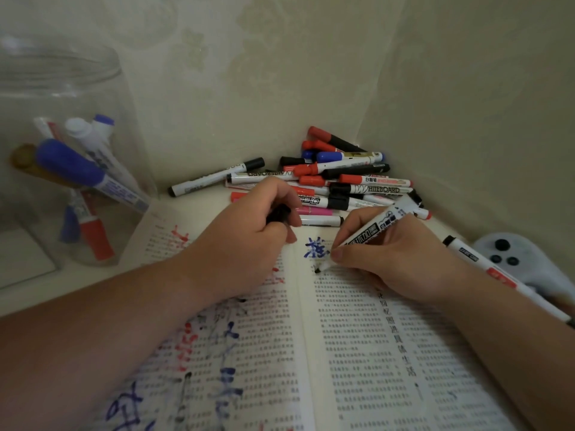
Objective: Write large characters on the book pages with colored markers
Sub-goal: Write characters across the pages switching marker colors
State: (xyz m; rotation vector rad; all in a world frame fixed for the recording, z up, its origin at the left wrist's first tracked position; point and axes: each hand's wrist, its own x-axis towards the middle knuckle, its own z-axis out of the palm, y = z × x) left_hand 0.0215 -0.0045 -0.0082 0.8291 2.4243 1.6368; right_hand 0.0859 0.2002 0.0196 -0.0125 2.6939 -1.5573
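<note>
Nearest, the book [357, 353], laid open and flat on the pale surface to offer both pages to the ink. Left page already crowded with big blue, red and black strokes. Right page mostly bare print, with one blue character [315, 247] at its top, near the gutter. Lower edge of the book cut off by the frame, likewise both forearms.

Further in, the left hand [245, 234], resting on the upper left page, seemingly to pin it flat. Fingers curled round a small black piece [279, 214], possibly the cap of the marker in use, kept in the fist for quick recapping. Hard to confirm, being mostly buried in the fingers.

Beside it, the right hand [395, 262], thumb and fingers pinched tight on a white marker [370, 231] in a writing grip. Barrel tilted back and to the right, dark tip down on the right page just under the blue character. Judged to be the first stroke of the next character. Contact point tiny, crowded by the thumb.

Off to the right, a spare marker [497, 272] lying over a grey object [510, 253] with black buttons, half out of view, not identifiable.

Beyond the hands, a heap of markers [348, 178] pushed into the wall corner, within easy reach. Far left, a clear jar [93, 88] holding more markers, blurred and clipped by the frame edge.
</note>
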